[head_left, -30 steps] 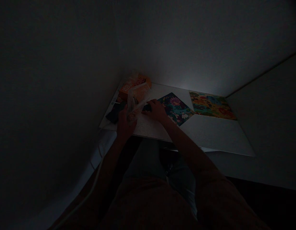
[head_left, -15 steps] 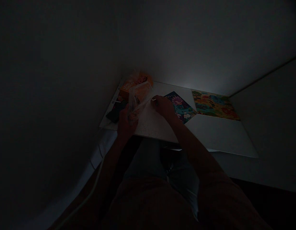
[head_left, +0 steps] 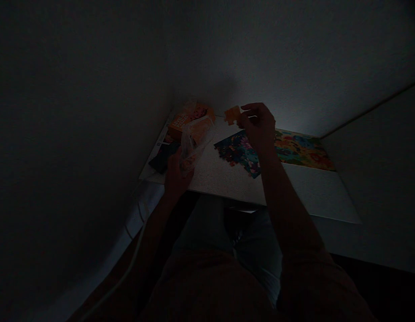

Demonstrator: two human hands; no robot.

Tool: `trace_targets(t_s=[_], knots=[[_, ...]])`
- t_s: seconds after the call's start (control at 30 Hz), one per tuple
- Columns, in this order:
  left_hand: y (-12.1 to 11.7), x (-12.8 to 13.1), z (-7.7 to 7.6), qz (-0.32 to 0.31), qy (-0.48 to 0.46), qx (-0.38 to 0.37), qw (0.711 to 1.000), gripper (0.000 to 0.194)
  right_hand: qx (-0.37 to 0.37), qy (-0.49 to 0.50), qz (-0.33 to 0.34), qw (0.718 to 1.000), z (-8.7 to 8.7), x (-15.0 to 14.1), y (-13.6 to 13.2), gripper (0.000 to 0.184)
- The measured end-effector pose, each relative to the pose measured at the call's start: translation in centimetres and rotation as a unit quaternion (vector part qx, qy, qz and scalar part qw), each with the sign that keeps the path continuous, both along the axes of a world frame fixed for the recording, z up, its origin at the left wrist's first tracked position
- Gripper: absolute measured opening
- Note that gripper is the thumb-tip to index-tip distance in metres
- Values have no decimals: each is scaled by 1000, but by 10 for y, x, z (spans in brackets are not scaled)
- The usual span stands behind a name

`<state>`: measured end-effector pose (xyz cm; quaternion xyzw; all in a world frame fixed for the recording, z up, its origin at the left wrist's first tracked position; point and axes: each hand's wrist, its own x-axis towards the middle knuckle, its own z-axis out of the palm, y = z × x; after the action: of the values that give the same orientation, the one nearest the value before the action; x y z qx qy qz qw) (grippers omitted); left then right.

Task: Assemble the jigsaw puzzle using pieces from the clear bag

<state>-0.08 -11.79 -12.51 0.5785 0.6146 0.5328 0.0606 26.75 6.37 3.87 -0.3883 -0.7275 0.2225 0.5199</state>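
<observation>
My left hand [head_left: 177,176] is wrapped round the lower part of a clear plastic bag [head_left: 198,134], which has some orange pieces in it. Raised above the table's far edge, my right hand [head_left: 261,123] pinches an orange jigsaw piece [head_left: 232,115] between thumb and fingers. Below that hand lies a dark, colourful puzzle [head_left: 239,150] with a ragged left edge; my right forearm covers part of its right side. Behind the bag sits an orange box [head_left: 180,124] with pale lettering.
The white table [head_left: 224,183] stands against the walls. A brighter, multicoloured puzzle or picture [head_left: 304,150] lies at its right rear. Left of my left hand is a dark object [head_left: 162,158], too dim to name. A pale cable [head_left: 136,252] runs along my left arm.
My right hand has moved up and to the right, away from the bag, with the orange jigsaw piece now plainly visible in it. My left hand stays on the bag.
</observation>
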Motion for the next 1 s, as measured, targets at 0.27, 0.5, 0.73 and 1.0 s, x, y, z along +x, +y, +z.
trace_targets(t_s=[0.27, 0.5, 0.73, 1.0], knots=[[1, -1, -6, 13, -1, -19, 1000, 90, -19, -75, 131, 988, 29, -41, -35, 34], [0, 1, 0, -3, 0, -11, 1000, 92, -80, -253, 7, 964, -47, 22, -11, 41], [-1, 3, 2, 10, 7, -11, 1000, 91, -102, -380, -8, 919, -102, 28, -40, 70], [-1, 2, 2, 10, -15, -17, 1000, 88, -96, -387, 27, 917, -101, 9, -25, 35]])
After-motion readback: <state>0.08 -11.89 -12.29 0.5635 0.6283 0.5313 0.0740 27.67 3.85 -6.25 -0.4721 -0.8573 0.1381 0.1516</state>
